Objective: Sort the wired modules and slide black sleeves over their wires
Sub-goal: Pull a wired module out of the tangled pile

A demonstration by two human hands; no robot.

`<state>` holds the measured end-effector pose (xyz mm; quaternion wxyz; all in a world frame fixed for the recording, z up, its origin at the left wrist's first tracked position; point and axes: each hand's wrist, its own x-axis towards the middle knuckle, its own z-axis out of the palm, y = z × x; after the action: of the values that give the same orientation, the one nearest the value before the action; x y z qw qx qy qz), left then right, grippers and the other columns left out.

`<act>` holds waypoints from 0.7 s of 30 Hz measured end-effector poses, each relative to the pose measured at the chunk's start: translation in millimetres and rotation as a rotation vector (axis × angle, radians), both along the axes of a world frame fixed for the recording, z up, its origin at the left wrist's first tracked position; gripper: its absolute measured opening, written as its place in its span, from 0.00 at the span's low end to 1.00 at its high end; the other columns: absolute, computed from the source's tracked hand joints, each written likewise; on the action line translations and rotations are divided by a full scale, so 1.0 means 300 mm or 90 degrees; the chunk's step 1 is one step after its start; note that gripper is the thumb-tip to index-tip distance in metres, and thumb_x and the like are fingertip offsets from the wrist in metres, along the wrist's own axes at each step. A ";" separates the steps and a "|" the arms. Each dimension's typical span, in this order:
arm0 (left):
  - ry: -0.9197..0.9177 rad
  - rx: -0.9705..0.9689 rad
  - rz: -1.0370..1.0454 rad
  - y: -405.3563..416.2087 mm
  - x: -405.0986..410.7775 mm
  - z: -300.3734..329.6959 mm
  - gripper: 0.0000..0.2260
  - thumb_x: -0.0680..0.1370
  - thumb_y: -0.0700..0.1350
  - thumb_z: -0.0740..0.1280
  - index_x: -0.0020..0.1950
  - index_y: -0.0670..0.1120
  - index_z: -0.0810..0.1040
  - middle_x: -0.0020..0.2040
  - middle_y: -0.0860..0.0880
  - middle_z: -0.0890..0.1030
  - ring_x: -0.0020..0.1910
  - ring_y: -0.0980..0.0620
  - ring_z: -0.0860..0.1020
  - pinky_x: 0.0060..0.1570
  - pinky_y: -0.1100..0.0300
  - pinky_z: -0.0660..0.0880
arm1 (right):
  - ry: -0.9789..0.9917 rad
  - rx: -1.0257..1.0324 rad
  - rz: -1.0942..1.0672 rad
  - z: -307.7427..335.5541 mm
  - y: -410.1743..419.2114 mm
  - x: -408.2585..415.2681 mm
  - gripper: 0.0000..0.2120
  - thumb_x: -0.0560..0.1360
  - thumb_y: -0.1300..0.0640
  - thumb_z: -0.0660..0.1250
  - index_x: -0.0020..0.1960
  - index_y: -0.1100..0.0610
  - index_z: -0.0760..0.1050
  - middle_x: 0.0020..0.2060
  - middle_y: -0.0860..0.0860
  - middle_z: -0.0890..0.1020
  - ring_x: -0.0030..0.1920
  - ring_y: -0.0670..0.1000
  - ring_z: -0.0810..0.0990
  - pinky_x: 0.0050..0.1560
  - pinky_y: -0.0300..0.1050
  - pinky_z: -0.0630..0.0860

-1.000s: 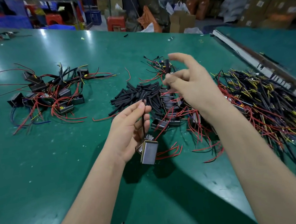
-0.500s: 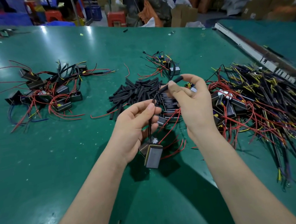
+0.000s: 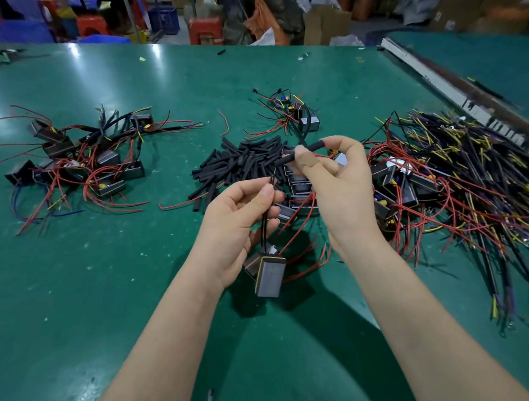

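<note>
Module (image 3: 270,275) hangs by black wire (image 3: 264,225) above near table (image 3: 103,299), wire pinched in L hand (image 3: 238,224). R hand (image 3: 342,189) just right, pinches black sleeve (image 3: 303,152) at wire end. Sleeve pile (image 3: 239,163) beyond hands. Far L: sorted modules (image 3: 79,161). R: wire tangle (image 3: 466,179).

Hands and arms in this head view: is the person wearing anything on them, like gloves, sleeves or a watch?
No gloves, sleeves, watch or rings show. Both forearms are bare up to the frame edge. The left hand wears nothing. The right hand has one addition: a tan adhesive bandage wrapped round one fingertip. Fingernails look short and unpainted.
</note>
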<state>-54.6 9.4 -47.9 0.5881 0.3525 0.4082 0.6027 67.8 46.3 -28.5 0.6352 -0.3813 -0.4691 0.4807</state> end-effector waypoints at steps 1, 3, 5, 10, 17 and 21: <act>0.005 0.003 -0.002 -0.001 0.002 0.000 0.03 0.76 0.41 0.67 0.48 0.47 0.78 0.37 0.53 0.83 0.33 0.61 0.78 0.32 0.68 0.76 | 0.002 0.001 0.001 0.001 0.000 0.002 0.12 0.76 0.62 0.69 0.50 0.52 0.66 0.38 0.55 0.83 0.45 0.53 0.82 0.52 0.40 0.76; 0.011 0.008 -0.007 -0.003 0.005 -0.002 0.03 0.76 0.41 0.67 0.48 0.48 0.79 0.37 0.53 0.83 0.33 0.61 0.78 0.32 0.68 0.76 | -0.010 0.000 0.009 0.003 0.000 0.006 0.12 0.75 0.62 0.70 0.49 0.52 0.67 0.38 0.55 0.83 0.43 0.51 0.82 0.51 0.40 0.76; 0.013 0.011 -0.011 -0.003 0.009 -0.002 0.04 0.76 0.41 0.67 0.46 0.49 0.79 0.37 0.53 0.83 0.32 0.61 0.78 0.32 0.68 0.76 | -0.041 0.005 0.015 0.005 0.000 0.010 0.12 0.75 0.62 0.70 0.49 0.52 0.68 0.36 0.52 0.84 0.39 0.48 0.81 0.47 0.38 0.77; 0.018 0.021 -0.008 -0.002 0.012 -0.008 0.05 0.76 0.39 0.66 0.45 0.50 0.79 0.37 0.52 0.83 0.32 0.61 0.78 0.31 0.68 0.75 | -0.030 0.019 -0.023 0.016 0.004 0.030 0.11 0.75 0.63 0.69 0.50 0.53 0.68 0.29 0.45 0.81 0.34 0.43 0.78 0.40 0.32 0.73; 0.014 0.026 0.005 -0.001 0.010 -0.011 0.05 0.76 0.39 0.66 0.46 0.49 0.78 0.37 0.52 0.83 0.32 0.61 0.78 0.31 0.68 0.76 | -0.006 0.019 -0.019 0.015 -0.006 0.035 0.12 0.75 0.64 0.69 0.49 0.53 0.67 0.28 0.45 0.80 0.33 0.43 0.78 0.39 0.32 0.73; 0.015 0.024 0.007 -0.001 0.012 -0.012 0.05 0.77 0.39 0.66 0.46 0.49 0.78 0.37 0.52 0.83 0.32 0.61 0.78 0.31 0.68 0.76 | -0.017 0.022 -0.015 0.017 -0.012 0.033 0.12 0.75 0.64 0.69 0.48 0.52 0.67 0.31 0.47 0.80 0.33 0.44 0.78 0.39 0.30 0.74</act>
<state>-50.9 9.2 -51.5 0.5730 0.3684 0.4053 0.6097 77.7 42.5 -23.4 0.6407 -0.3822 -0.4813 0.4601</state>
